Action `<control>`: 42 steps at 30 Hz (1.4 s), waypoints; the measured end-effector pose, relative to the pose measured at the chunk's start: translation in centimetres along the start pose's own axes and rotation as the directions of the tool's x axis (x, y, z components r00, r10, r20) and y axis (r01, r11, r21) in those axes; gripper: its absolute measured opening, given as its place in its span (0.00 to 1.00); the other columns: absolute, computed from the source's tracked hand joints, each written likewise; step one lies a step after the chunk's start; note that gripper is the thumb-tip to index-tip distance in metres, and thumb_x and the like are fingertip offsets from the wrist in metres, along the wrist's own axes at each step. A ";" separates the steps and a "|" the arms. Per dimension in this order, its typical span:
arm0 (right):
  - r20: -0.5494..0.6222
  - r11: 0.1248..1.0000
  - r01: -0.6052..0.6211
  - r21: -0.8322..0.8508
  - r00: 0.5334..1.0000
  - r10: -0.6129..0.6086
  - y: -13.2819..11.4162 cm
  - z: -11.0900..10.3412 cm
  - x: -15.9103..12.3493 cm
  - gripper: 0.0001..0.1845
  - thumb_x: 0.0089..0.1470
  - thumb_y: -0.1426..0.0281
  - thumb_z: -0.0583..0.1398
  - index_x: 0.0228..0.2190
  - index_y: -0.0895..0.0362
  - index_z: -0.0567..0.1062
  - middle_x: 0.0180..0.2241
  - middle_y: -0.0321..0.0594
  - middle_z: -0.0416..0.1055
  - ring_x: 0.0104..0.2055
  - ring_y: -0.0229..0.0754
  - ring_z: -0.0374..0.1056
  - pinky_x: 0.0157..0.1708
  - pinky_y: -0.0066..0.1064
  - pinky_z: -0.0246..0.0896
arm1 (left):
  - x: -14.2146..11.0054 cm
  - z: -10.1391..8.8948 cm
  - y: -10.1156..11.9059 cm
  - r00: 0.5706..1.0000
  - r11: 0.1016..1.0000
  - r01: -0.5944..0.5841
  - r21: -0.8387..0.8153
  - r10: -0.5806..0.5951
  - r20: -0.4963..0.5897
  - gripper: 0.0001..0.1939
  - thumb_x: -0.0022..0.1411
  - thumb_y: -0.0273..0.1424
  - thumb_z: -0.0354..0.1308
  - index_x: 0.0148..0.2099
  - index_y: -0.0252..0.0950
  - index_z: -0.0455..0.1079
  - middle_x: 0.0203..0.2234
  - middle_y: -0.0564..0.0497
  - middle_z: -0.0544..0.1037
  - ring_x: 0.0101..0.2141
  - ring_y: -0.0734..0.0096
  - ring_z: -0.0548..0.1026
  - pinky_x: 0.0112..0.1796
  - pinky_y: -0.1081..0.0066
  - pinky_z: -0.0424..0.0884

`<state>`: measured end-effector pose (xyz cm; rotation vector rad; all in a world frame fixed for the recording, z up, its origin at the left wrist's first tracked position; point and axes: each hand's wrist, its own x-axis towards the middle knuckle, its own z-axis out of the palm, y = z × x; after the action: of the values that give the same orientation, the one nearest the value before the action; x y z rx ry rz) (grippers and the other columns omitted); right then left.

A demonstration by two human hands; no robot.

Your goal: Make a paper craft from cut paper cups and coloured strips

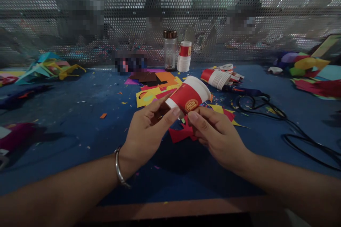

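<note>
A red and white paper cup (188,94) with a gold emblem is tilted on its side above the table, its wider rim toward the upper right. My left hand (146,127) grips the cup's narrow end, thumb in front and fingers behind. My right hand (217,131) pinches near the cup's lower side; its thumb and forefinger meet just below the emblem. Whether a small piece sits between those fingertips, I cannot make out. Beneath the cup lie red paper scraps (182,133) and, farther back, yellow paper sheets (146,95).
Stacked paper cups (183,58) stand beside a glass bottle (169,51) at the back. Another cup stack (217,78) lies sideways near a corded tool (245,91), its black cable (287,117) looping right. Coloured paper piles (50,67) sit left; a perforated metal screen (181,17) closes the far side.
</note>
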<state>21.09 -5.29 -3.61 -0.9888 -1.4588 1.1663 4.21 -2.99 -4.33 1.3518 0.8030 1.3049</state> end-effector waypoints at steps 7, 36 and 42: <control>-0.001 0.999 0.018 -0.030 1.000 -0.018 0.1 -0.1 0.0 0.20 0.64 0.56 0.60 0.26 0.54 0.67 0.20 0.26 0.52 0.19 0.30 0.44 0.17 0.29 0.38 | -0.4 0.3 0.1 1.000 0.998 -0.013 0.065 0.013 -0.010 0.21 0.64 0.39 0.66 0.56 0.37 0.77 0.41 0.49 0.81 0.41 0.67 0.77 0.49 0.64 0.74; 0.019 0.998 0.038 -0.059 0.999 -0.037 -0.3 0.0 -0.1 0.22 0.65 0.53 0.59 0.24 0.53 0.65 0.20 0.27 0.54 0.20 0.32 0.47 0.18 0.30 0.42 | -0.2 0.0 0.8 0.996 0.990 -0.084 0.112 0.085 -0.009 0.27 0.59 0.35 0.70 0.60 0.38 0.72 0.55 0.44 0.79 0.52 0.60 0.79 0.53 0.63 0.76; 0.032 0.997 0.027 -0.067 0.999 -0.024 -0.3 -0.1 0.1 0.21 0.64 0.52 0.59 0.27 0.53 0.68 0.19 0.27 0.52 0.20 0.33 0.45 0.18 0.30 0.41 | 0.2 0.5 0.5 0.995 0.975 0.095 -0.199 -0.089 0.040 0.16 0.62 0.39 0.66 0.50 0.39 0.78 0.49 0.45 0.81 0.50 0.58 0.79 0.50 0.60 0.78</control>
<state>21.14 -5.24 -3.26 -0.9991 -1.5405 1.1250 4.62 -2.99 -3.74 1.1585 0.6859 1.2539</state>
